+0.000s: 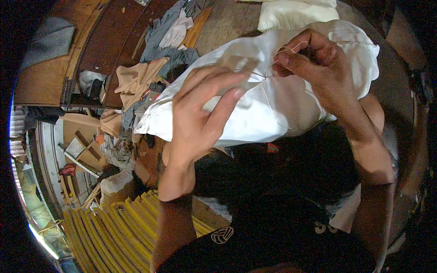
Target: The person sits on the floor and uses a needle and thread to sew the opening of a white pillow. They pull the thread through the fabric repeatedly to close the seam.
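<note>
A white, stuffed, pillow-like cloth piece lies across in front of me, its smooth fabric drawn in toward a point near its middle. My right hand is over its right half, fingers pinched on a thin pale thread. The thread loops near these fingertips and runs down over the white cloth. On the left side of the cloth is my left hand, its fingers stretched toward the gathered point and its thumb apart. Whether its fingertips touch the thread is unclear. No needle can be made out.
Another white stuffed piece lies beyond on the worn wooden surface. Grey and tan cloths are heaped at the left, beside a brown wooden cabinet. A yellow ribbed seat or mat is at the lower left.
</note>
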Tool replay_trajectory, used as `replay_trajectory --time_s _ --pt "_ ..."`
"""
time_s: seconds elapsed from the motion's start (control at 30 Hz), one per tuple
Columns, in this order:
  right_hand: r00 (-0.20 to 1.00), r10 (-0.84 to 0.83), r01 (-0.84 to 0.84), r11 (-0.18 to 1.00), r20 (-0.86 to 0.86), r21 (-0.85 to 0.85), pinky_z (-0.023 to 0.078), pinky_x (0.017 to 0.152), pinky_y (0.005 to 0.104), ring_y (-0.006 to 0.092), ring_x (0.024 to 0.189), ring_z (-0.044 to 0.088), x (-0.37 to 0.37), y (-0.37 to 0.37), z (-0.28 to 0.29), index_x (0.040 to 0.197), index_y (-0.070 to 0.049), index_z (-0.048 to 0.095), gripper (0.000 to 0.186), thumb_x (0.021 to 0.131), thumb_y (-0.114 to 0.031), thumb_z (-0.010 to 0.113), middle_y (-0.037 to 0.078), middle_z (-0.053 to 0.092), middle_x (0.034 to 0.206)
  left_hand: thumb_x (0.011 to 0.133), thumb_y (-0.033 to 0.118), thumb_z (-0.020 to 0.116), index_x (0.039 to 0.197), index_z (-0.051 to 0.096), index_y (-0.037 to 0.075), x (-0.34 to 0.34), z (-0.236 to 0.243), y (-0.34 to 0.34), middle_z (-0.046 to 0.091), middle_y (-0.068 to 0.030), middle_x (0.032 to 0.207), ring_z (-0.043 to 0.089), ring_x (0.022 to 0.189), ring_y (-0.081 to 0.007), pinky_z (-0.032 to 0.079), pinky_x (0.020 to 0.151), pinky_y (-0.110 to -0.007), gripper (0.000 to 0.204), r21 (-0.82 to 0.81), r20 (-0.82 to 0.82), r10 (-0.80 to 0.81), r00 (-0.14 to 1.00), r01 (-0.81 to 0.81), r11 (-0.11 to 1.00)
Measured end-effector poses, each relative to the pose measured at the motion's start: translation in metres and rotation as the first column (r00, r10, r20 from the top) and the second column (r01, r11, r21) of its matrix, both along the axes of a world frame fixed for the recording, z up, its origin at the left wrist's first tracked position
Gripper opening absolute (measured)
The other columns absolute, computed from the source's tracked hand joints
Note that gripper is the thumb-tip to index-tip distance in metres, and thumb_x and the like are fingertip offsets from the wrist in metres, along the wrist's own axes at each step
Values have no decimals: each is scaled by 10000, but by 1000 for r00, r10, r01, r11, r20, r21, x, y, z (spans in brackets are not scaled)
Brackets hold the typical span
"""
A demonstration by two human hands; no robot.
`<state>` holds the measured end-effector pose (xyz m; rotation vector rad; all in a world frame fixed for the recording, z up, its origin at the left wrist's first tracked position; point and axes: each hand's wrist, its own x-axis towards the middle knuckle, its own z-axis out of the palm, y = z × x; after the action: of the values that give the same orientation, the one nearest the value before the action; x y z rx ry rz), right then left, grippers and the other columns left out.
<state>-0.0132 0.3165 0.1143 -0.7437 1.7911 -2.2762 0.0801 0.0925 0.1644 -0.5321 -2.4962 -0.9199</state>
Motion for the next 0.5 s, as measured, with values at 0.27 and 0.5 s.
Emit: replay_trajectory --time_s 0.27,0.5 --pt "999 25 -25 1000 30 9 561 710 278 140 828 685 -1 -4 -9 986 -54 633 100 939 -114 698 49 703 895 845 95 742 983 729 24 -27 -32 18 727 -129 931 678 929 -302 522 825 -372 156 156 160 35 987 -60 986" --pt "996 -76 77 997 49 -13 563 709 275 116 819 661 -9 -6 -5 1057 -9 648 181 953 -154 681 45 691 899 830 121 713 972 737 63 -56 -44 -9 705 -103 1011 632 998 -314 463 920 -417 155 -347 2 -70 998 67 935"
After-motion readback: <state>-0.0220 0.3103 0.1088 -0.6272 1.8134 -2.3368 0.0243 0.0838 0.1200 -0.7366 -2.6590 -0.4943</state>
